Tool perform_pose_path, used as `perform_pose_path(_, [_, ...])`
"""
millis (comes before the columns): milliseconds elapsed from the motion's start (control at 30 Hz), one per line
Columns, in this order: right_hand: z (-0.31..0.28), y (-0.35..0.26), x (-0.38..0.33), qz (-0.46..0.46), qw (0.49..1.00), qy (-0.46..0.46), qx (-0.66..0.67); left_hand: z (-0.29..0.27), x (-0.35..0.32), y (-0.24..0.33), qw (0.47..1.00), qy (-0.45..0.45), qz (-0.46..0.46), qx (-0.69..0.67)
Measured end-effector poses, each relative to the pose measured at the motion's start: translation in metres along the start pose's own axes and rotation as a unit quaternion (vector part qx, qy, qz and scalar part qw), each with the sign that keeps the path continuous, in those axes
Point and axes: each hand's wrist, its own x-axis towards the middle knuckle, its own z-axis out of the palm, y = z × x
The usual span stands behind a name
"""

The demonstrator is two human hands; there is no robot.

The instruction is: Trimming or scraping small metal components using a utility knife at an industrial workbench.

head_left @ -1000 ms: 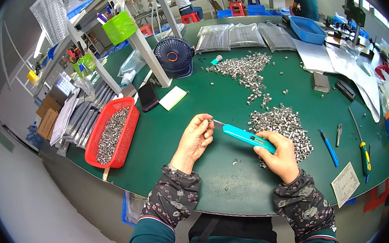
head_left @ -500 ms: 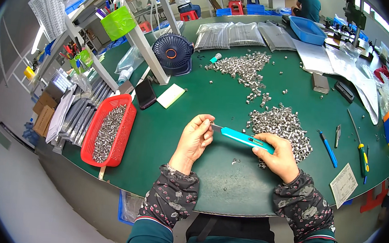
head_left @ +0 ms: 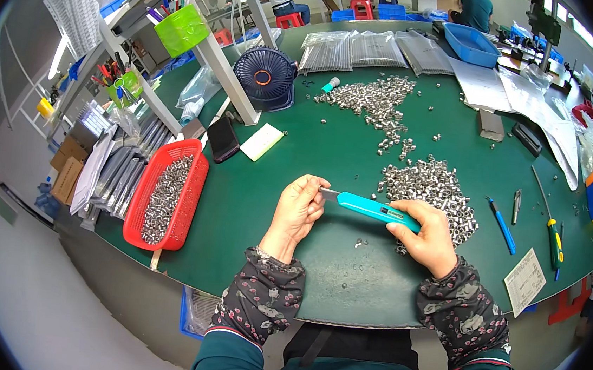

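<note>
Here, the right hand [head_left: 431, 240] is wrapped around the handle of a turquoise utility knife [head_left: 373, 210], held level above the green table [head_left: 312, 165] so its blade end reaches the left hand [head_left: 299, 210]. The left hand's fingers are curled at that tip, pinching something too small to identify. 1 pile of small metal parts [head_left: 429, 187] lies just beyond the knife, within reach; 1 red basket [head_left: 166, 202] of similar parts sits to the left.

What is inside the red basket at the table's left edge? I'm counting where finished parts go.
The red basket holds a long heap of small silvery metal parts, filling most of its length. Its floor under the heap is covered, so the depth cannot be told.
</note>
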Motion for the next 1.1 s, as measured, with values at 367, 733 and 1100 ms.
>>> perform_pose_path(367, [0.0003,-0.0047,0.0017,-0.073,0.992,0.085,-0.066,-0.0027,0.0024,-0.0003,0.999,-0.005,0.0,-0.048])
perform_pose_path(733, [0.0001,-0.006,0.0,0.003,1.0,0.016,-0.019,-0.0025,0.0027,-0.0009,0.997,-0.016,0.022,-0.071])
perform_pose_path(1100, [0.0001,-0.0103,-0.0015,-0.039,0.997,0.039,-0.063,-0.0038,0.0017,-0.0024,0.998,0.01,-0.008,-0.057])
